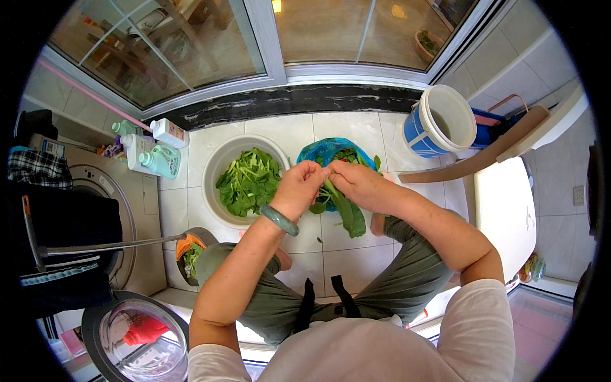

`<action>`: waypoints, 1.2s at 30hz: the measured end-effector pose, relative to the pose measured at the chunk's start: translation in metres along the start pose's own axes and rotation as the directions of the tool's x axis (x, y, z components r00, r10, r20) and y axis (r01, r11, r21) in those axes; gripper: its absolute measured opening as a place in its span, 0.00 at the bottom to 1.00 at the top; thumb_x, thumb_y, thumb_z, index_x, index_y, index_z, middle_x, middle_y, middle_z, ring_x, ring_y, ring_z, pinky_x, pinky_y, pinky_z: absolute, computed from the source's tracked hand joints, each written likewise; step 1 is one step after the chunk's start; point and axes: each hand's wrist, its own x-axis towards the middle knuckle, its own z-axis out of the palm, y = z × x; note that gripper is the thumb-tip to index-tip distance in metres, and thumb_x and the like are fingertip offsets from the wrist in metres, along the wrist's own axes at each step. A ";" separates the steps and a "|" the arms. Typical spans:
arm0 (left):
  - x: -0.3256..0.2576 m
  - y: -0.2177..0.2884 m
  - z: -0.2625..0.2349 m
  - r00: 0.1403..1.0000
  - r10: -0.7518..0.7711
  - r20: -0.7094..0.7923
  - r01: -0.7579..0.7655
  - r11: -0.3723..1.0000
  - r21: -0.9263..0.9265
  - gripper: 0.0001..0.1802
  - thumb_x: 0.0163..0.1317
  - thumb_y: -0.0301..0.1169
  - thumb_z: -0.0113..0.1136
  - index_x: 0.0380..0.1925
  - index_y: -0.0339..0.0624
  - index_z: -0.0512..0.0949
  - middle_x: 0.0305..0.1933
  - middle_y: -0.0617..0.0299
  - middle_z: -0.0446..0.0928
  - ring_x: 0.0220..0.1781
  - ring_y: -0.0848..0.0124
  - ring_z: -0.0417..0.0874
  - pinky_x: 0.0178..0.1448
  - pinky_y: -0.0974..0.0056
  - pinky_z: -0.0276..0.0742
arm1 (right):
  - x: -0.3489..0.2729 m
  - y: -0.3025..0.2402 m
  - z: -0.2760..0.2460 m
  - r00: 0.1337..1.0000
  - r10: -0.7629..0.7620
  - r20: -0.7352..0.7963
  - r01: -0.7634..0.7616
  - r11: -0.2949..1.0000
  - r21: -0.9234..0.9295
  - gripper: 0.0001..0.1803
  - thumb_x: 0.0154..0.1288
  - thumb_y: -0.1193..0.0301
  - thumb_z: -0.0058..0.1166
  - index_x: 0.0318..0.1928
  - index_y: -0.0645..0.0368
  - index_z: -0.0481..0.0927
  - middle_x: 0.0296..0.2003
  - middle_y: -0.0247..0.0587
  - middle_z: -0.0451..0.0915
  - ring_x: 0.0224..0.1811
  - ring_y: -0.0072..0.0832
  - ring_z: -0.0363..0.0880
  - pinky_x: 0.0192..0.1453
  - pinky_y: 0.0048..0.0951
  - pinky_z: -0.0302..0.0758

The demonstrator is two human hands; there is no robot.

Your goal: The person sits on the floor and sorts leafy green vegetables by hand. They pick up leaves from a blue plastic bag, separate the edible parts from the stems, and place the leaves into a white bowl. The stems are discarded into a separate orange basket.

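My two hands meet in front of me above the floor. My right hand (358,186) is closed round the stem of a leafy green (349,213), whose broad leaf hangs down below the fingers. Fingertips pressed together, my left hand (301,186) pinches at the stem end, touching the right thumb; the pinched bit is mostly hidden. A green bangle (279,219) circles my left wrist. Behind the right hand sits an open blue plastic bag (310,153) with more greens in it. To the left, a pale round basin (212,204) holds a heap of leafy greens (251,181).
A white and blue bucket (457,105) stands at the far right, near a chair (509,149). Bottles (159,159) stand beside the washing machine (137,191) on the left. An orange broom head (188,244) rests in a dustpan (202,237) with green scraps. Glass doors (280,38) close the far side.
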 end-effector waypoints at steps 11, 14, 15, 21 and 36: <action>-0.006 0.008 -0.001 0.991 0.008 0.135 0.004 0.996 -0.089 0.07 0.60 0.34 0.51 0.31 0.43 0.70 0.21 0.71 0.66 0.20 0.82 0.65 0.24 0.77 0.62 | 0.004 0.002 -0.003 0.993 0.089 0.083 -0.103 0.978 0.184 0.11 0.64 0.67 0.34 0.35 0.61 0.69 0.25 0.38 0.70 0.27 0.25 0.69 0.33 0.29 0.67; -0.010 0.020 -0.003 0.983 0.032 0.182 0.002 0.983 -0.184 0.06 0.60 0.33 0.50 0.32 0.43 0.70 0.22 0.70 0.67 0.21 0.81 0.67 0.26 0.77 0.64 | 0.007 -0.012 -0.014 0.897 0.355 0.264 -0.442 0.740 0.507 0.12 0.64 0.67 0.33 0.32 0.58 0.70 0.25 0.31 0.69 0.27 0.18 0.66 0.31 0.23 0.66; -0.011 0.023 -0.003 0.981 0.039 0.192 0.005 0.975 -0.223 0.06 0.60 0.33 0.50 0.32 0.43 0.70 0.22 0.70 0.67 0.22 0.81 0.67 0.27 0.77 0.64 | 0.007 -0.009 -0.013 0.927 0.312 0.207 -0.374 0.785 0.494 0.12 0.64 0.67 0.34 0.32 0.58 0.70 0.25 0.30 0.68 0.27 0.17 0.66 0.32 0.23 0.66; -0.006 0.013 -0.007 0.987 0.132 0.094 -0.121 0.986 -0.111 0.06 0.61 0.32 0.50 0.32 0.42 0.70 0.23 0.70 0.68 0.22 0.81 0.68 0.26 0.76 0.65 | 0.007 -0.007 -0.013 0.972 0.163 0.171 -0.218 0.897 0.385 0.12 0.65 0.65 0.36 0.31 0.58 0.70 0.25 0.29 0.69 0.28 0.18 0.66 0.33 0.24 0.66; -0.006 0.007 -0.003 0.927 0.352 0.131 -0.375 0.844 0.384 0.08 0.56 0.22 0.51 0.37 0.39 0.67 0.24 0.71 0.66 0.25 0.85 0.66 0.28 0.78 0.64 | -0.004 -0.014 -0.012 0.989 -0.149 -0.010 0.134 0.911 -0.389 0.09 0.61 0.68 0.41 0.31 0.62 0.67 0.28 0.50 0.73 0.30 0.48 0.71 0.34 0.42 0.67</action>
